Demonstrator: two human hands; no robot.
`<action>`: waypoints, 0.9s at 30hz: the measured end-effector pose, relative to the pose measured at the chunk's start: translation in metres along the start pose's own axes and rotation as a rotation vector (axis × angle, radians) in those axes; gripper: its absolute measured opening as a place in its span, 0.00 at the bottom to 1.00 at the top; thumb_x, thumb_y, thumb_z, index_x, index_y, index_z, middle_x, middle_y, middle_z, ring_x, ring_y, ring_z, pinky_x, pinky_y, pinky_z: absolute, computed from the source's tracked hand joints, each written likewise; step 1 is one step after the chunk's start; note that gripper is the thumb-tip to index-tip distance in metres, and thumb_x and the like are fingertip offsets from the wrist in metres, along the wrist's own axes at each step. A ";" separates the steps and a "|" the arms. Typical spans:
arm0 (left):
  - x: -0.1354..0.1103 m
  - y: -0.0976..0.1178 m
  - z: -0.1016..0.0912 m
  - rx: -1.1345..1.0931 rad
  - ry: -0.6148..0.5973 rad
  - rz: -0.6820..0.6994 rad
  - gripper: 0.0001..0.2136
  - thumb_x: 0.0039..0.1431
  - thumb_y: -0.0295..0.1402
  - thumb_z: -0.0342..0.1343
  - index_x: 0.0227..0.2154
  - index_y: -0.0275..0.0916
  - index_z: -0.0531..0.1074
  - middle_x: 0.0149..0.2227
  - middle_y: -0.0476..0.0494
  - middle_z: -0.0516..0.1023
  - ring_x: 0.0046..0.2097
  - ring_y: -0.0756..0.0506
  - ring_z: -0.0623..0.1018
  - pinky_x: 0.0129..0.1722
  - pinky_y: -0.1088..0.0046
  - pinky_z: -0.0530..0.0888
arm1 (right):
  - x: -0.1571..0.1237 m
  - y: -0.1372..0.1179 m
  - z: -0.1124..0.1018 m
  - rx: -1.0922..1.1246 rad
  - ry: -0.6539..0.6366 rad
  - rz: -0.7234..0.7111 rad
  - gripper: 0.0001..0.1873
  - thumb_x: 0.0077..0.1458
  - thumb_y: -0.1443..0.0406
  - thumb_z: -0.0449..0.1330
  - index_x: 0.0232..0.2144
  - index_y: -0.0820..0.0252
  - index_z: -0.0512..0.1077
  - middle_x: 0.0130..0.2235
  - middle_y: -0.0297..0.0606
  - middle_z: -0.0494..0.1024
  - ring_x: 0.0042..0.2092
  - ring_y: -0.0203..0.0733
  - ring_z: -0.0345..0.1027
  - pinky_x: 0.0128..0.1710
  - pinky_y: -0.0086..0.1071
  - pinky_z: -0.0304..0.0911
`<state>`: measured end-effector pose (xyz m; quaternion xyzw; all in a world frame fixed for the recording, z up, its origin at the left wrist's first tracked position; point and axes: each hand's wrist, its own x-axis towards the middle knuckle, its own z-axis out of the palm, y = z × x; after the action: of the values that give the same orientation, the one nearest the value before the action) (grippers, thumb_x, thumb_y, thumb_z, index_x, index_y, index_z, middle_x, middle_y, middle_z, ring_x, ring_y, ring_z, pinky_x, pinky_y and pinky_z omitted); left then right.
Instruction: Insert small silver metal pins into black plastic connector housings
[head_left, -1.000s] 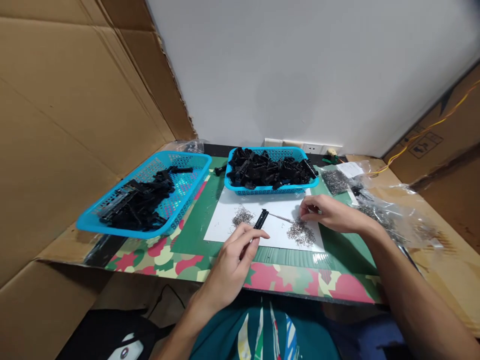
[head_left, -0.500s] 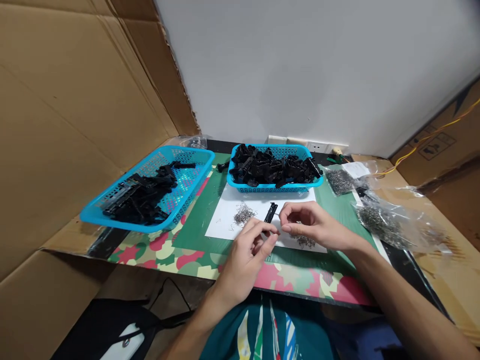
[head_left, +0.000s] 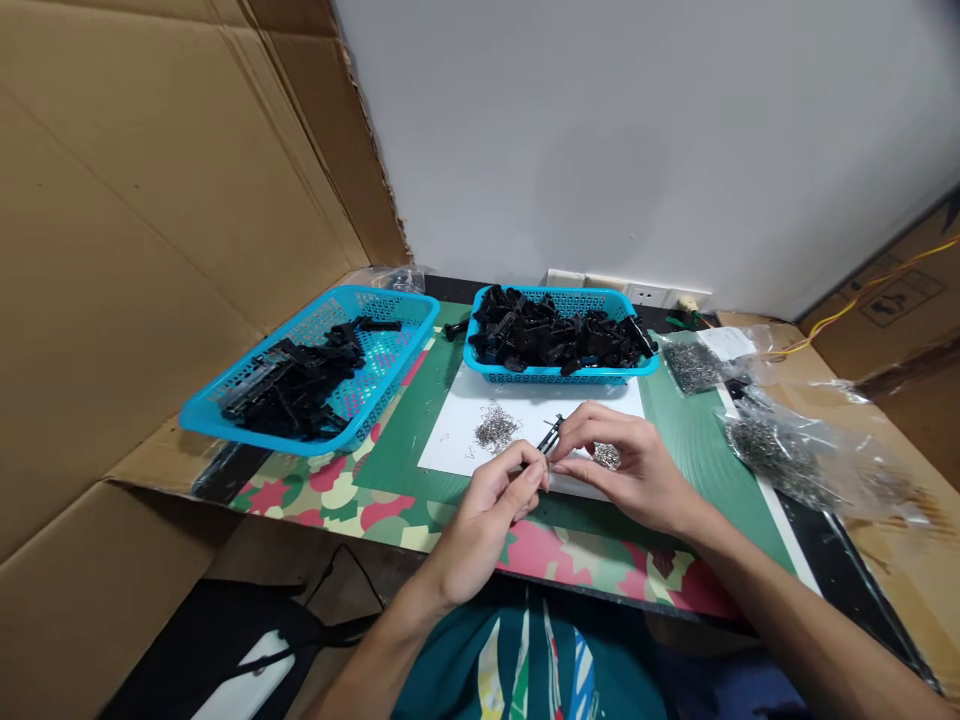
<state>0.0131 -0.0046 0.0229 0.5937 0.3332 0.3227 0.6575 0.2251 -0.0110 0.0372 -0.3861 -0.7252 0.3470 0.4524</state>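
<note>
My left hand (head_left: 491,515) pinches a small black plastic part (head_left: 551,437) above the front edge of a white paper sheet (head_left: 480,404). My right hand (head_left: 626,465) meets it from the right, fingertips pinched at the same part, apparently with a tiny metal piece that is too small to name. Two heaps of small metal springs lie on the sheet: one heap (head_left: 495,428) left of my hands, the other heap (head_left: 606,455) partly hidden under my right hand.
A blue basket (head_left: 641,368) full of black parts stands behind the sheet. A second blue basket (head_left: 390,375) with fewer black parts sits to the left. Clear bags of metal pieces (head_left: 780,450) lie on the right. Cardboard walls (head_left: 150,250) flank the green mat (head_left: 690,440).
My right hand left the right spring heap and came to the left hand. The left hand lifted the black part off the sheet; both now pinch at it.
</note>
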 end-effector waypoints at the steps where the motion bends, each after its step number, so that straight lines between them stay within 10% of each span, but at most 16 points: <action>1: 0.000 0.001 -0.001 0.004 -0.010 -0.001 0.16 0.74 0.47 0.51 0.34 0.40 0.66 0.32 0.50 0.64 0.29 0.51 0.59 0.29 0.72 0.58 | -0.001 0.000 0.000 -0.027 -0.001 -0.020 0.05 0.66 0.61 0.66 0.37 0.54 0.80 0.39 0.39 0.80 0.42 0.45 0.73 0.44 0.39 0.68; 7: -0.004 -0.002 -0.004 0.188 0.036 0.009 0.16 0.76 0.48 0.46 0.44 0.43 0.72 0.34 0.47 0.70 0.32 0.48 0.68 0.32 0.73 0.67 | -0.004 0.000 0.001 -0.196 -0.031 -0.055 0.07 0.71 0.62 0.58 0.39 0.54 0.74 0.38 0.40 0.78 0.41 0.46 0.70 0.43 0.40 0.66; 12: -0.014 -0.015 -0.012 0.570 0.150 0.069 0.20 0.76 0.39 0.49 0.68 0.51 0.62 0.50 0.42 0.79 0.49 0.41 0.79 0.48 0.66 0.74 | -0.001 0.004 -0.004 -0.187 0.058 0.216 0.10 0.71 0.59 0.57 0.36 0.56 0.72 0.35 0.37 0.76 0.34 0.41 0.67 0.34 0.34 0.62; 27: -0.014 -0.028 -0.006 0.826 0.102 0.319 0.11 0.73 0.27 0.56 0.54 0.40 0.77 0.46 0.43 0.85 0.49 0.40 0.82 0.49 0.62 0.76 | 0.003 0.008 0.000 -0.386 -0.144 0.392 0.10 0.64 0.66 0.58 0.29 0.58 0.74 0.27 0.34 0.77 0.28 0.39 0.65 0.30 0.34 0.53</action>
<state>0.0016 -0.0149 -0.0046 0.8340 0.3703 0.2888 0.2897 0.2268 -0.0049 0.0314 -0.5722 -0.7197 0.3100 0.2419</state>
